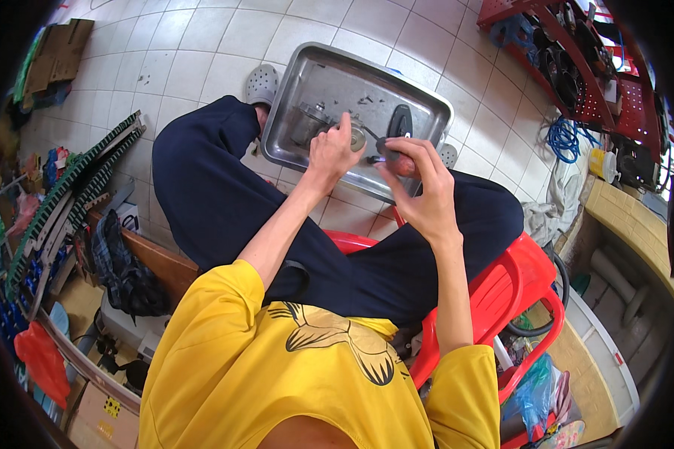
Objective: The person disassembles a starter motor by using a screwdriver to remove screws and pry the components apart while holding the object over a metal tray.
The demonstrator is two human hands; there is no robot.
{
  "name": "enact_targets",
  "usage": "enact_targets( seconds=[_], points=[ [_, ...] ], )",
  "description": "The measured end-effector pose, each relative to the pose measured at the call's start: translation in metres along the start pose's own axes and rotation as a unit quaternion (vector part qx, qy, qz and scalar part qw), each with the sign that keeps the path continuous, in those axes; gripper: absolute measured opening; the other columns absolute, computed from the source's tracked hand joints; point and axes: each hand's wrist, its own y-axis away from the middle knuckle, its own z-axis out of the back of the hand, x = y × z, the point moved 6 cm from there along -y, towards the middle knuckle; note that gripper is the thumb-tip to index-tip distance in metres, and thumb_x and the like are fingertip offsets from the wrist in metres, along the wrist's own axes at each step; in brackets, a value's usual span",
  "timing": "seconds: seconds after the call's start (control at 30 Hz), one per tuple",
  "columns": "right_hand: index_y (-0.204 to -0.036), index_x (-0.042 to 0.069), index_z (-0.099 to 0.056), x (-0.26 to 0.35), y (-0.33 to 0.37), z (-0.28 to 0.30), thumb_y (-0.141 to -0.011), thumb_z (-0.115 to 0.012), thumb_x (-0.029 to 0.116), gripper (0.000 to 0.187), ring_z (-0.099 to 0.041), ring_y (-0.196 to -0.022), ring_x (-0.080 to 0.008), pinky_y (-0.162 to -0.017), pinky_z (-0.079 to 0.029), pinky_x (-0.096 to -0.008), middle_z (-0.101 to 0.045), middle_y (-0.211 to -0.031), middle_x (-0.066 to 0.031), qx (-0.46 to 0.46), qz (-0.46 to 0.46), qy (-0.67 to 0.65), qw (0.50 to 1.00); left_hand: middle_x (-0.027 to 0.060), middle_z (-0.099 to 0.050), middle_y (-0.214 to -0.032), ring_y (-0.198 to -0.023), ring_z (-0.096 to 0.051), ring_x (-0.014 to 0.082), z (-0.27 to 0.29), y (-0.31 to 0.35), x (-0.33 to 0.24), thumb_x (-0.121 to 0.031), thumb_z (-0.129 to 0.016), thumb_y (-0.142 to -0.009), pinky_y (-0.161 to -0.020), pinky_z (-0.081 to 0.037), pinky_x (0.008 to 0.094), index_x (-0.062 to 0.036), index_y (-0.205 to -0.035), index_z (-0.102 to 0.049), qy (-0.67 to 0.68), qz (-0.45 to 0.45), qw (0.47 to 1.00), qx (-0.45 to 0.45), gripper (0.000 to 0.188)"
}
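A shallow steel tray (pixel 275 127) lies in front of me between my knees. My left hand (pixel 333 156) is closed around a round metal part (pixel 358 140) in it, index finger stretched along the part. A tool with a reddish, dark-fronted handle, which looks like a screwdriver (pixel 403 165), is pinched in my right hand (pixel 427 183). Its thin shaft points up and left toward the metal part; whether the tip touches is too small to tell. Left of the part sits a grey metal assembly (pixel 307 122), partly behind my left hand. A black elongated piece (pixel 401 120) lies at the tray's right.
Several small bits (pixel 367 99) lie on the tray bottom. A grey clog (pixel 262 84) stands by the tray's left edge. I sit on a red plastic chair (pixel 494 288). At far right are a red rack (pixel 554 67) and a blue cable coil (pixel 565 140); clutter lines the left.
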Motion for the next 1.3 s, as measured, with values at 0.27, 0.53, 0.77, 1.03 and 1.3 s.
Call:
enact_targets(
  seconds=[0.27,0.53,0.77,1.03,1.3],
  points=[
    [-0.102,0.006,-0.065,-0.01,0.01,-0.002,-0.077,-0.088,0.009,0.034,-0.065,-0.061,-0.0204,-0.055,-0.053,-0.032,-0.069,-0.093,-0.0035,-0.072,-0.008,0.102,0.992,0.0259,-0.073,-0.087,-0.08,-0.072,0.0473,-0.005,0.0,-0.001,-0.029,-0.078,-0.084,-0.068,-0.058,0.056,-0.002,-0.118,-0.048,-0.01,-0.012,1.0,0.011,0.052],
    [-0.11,0.003,-0.067,-0.014,0.003,0.0,-0.074,-0.089,-0.001,0.042,-0.073,-0.091,-0.0212,-0.073,-0.058,-0.0287,-0.073,-0.11,-0.0106,-0.004,0.012,-0.039,0.999,0.0229,-0.073,-0.086,-0.08,-0.072,0.0463,-0.002,0.004,-0.001,-0.033,-0.079,-0.085,-0.067,-0.058,0.0555,-0.0024,-0.117,-0.048,-0.019,0.001,1.0,0.005,0.054],
    [-0.108,0.002,-0.066,-0.024,0.015,-0.006,-0.075,-0.09,0.003,0.04,-0.072,-0.084,-0.0195,-0.069,-0.058,-0.0286,-0.07,-0.095,-0.0087,0.032,-0.062,0.073,0.995,0.0232,-0.072,-0.085,-0.081,-0.072,0.0448,0.002,0.003,0.0,-0.036,-0.08,-0.083,-0.066,-0.057,0.055,-0.0056,-0.128,-0.053,-0.029,-0.023,0.999,-0.001,0.06],
    [-0.114,0.002,-0.066,-0.029,0.006,-0.006,-0.078,-0.086,-0.001,0.041,-0.074,-0.089,-0.0184,-0.075,-0.06,-0.0284,-0.072,-0.107,-0.0107,0.037,-0.015,-0.078,0.996,0.0222,-0.073,-0.086,-0.079,-0.073,0.0437,-0.004,0.003,0.0,-0.038,-0.079,-0.084,-0.066,-0.058,0.0547,-0.0069,-0.127,-0.056,-0.05,-0.022,0.998,0.009,0.058],
    [-0.106,0.005,-0.068,-0.041,0.008,0.005,-0.074,-0.091,0.009,0.039,-0.069,-0.083,-0.0177,-0.07,-0.056,-0.0279,-0.072,-0.1,-0.0067,0.017,-0.115,0.095,0.989,0.021,-0.072,-0.084,-0.079,-0.073,0.0431,-0.005,0.003,0.0,-0.038,-0.078,-0.084,-0.067,-0.058,0.0543,-0.0062,-0.125,-0.057,-0.054,-0.035,0.998,-0.011,0.056]
  ],
)
